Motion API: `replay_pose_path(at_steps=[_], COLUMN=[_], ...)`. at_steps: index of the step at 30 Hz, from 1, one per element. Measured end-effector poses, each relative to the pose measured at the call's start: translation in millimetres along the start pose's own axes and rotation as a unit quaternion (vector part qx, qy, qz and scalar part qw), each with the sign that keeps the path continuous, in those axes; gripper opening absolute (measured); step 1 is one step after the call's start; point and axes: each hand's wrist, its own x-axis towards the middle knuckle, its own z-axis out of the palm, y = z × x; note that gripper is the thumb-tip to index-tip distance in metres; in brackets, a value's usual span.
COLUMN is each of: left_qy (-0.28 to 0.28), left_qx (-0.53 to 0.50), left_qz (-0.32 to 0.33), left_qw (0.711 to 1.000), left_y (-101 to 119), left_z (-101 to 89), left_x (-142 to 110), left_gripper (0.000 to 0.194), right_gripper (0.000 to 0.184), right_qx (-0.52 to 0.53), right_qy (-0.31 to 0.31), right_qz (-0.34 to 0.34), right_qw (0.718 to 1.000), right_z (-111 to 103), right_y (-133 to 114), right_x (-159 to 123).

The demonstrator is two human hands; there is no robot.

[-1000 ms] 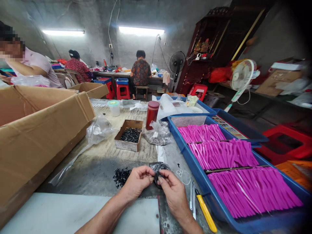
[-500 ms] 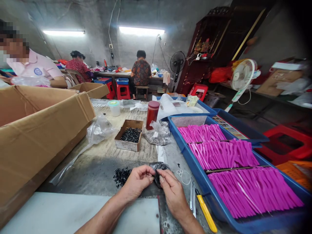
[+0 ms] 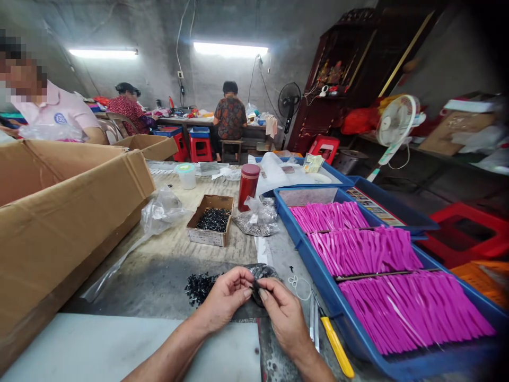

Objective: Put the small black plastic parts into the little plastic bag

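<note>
Close together above the dark worktop, my left hand (image 3: 226,293) and my right hand (image 3: 281,305) pinch with thumb and fingertips at a dark plastic bag (image 3: 260,271). The gathered part of the bag sits between the fingertips, and its body lies just behind them. What is inside looks black, but I cannot make it out. Beside my left hand is a loose heap of small black pins or screws (image 3: 196,288). Right of my right hand lie a thin white cord loop (image 3: 302,289) and a yellow-handled screwdriver (image 3: 336,345).
A blue tray (image 3: 314,265) holds rows of magenta plastic strips at right. Behind my hands stand a small carton (image 3: 207,236) of black pieces, a clear bag (image 3: 258,225) of metal bits and a red canister (image 3: 248,188). A big cardboard box (image 3: 71,228) flanks the left; co-workers sit beyond.
My fingertips have shifted slightly on the bag, with its gathered dark part now showing between them. Its body appears a little further right. The surroundings stay put.
</note>
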Motion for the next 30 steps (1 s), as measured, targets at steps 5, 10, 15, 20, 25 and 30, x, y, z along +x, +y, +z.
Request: replay_pose_path(at_steps=[5, 10, 15, 20, 25, 30], left_qy=[-0.007, -0.019, -0.027, -0.043, -0.050, -0.046], left_qx=[0.024, 0.033, 0.037, 0.032, 0.031, 0.039], left_qz=[0.003, 0.007, 0.013, 0.016, 0.006, 0.001], left_qw=[1.000, 0.999, 0.999, 0.998, 0.998, 0.998], left_y=[0.5, 0.8, -0.6, -0.8, 0.5, 2.7], left_z=[0.0, -0.1, -0.3, -1.0, -1.2, -0.6], left_x=[-1.3, -2.1, -2.3, -2.8, -3.4, -3.6], left_gripper=[0.022, 0.021, 0.021, 0.021, 0.022, 0.023], right_gripper=[0.017, 0.016, 0.015, 0.015, 0.014, 0.014], right_qx=[0.050, 0.071, 0.088, 0.102, 0.100, 0.096], right_qy=[-0.005, -0.026, -0.040, -0.051, -0.057, -0.052], right_qz=[0.022, 0.025, 0.030, 0.039, 0.031, 0.034], right_qw=[0.999, 0.997, 0.995, 0.993, 0.993, 0.993], right_z=[1.2, 2.1, 2.4, 2.9, 2.7, 2.9], right_y=[1.4, 1.1, 3.6, 5.7, 3.8, 3.8], right_x=[-3.6, -4.9, -5.7, -6.7, -6.4, -6.0])
